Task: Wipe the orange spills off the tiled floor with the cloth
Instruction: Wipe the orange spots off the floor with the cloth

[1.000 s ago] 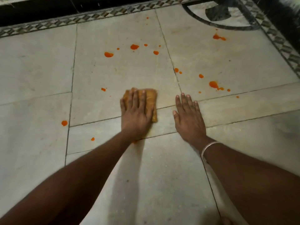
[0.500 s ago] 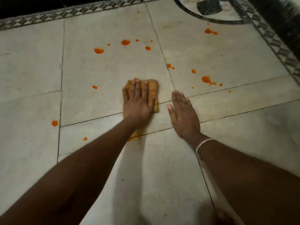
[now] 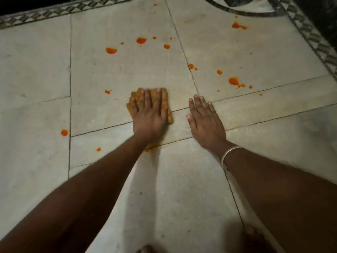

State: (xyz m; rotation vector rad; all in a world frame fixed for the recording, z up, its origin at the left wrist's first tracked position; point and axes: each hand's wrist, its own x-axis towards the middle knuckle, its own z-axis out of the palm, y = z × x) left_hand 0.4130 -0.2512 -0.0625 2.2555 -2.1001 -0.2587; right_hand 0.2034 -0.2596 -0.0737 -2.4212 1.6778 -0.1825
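Note:
My left hand (image 3: 148, 114) presses flat on a folded orange-stained cloth (image 3: 165, 99) on the pale tiled floor (image 3: 182, 179); the hand covers most of the cloth. My right hand (image 3: 206, 121) rests flat on the floor just right of it, fingers spread, holding nothing. Orange spills dot the floor: a blob (image 3: 111, 50) and another (image 3: 141, 40) ahead of the cloth, a larger one (image 3: 233, 81) ahead of my right hand, one far off (image 3: 237, 25), one at left (image 3: 64, 132), and a smear (image 3: 147, 149) under my left wrist.
A patterned mosaic border (image 3: 45, 12) runs along the far edge and down the right side (image 3: 313, 39), with dark ground beyond. A dark curved inlay (image 3: 242, 12) lies at the top right. A silver bangle (image 3: 230, 152) circles my right wrist.
My left hand has slid the cloth slightly left and back toward me. My right hand has stayed flat beside it. The view has shifted a little closer.

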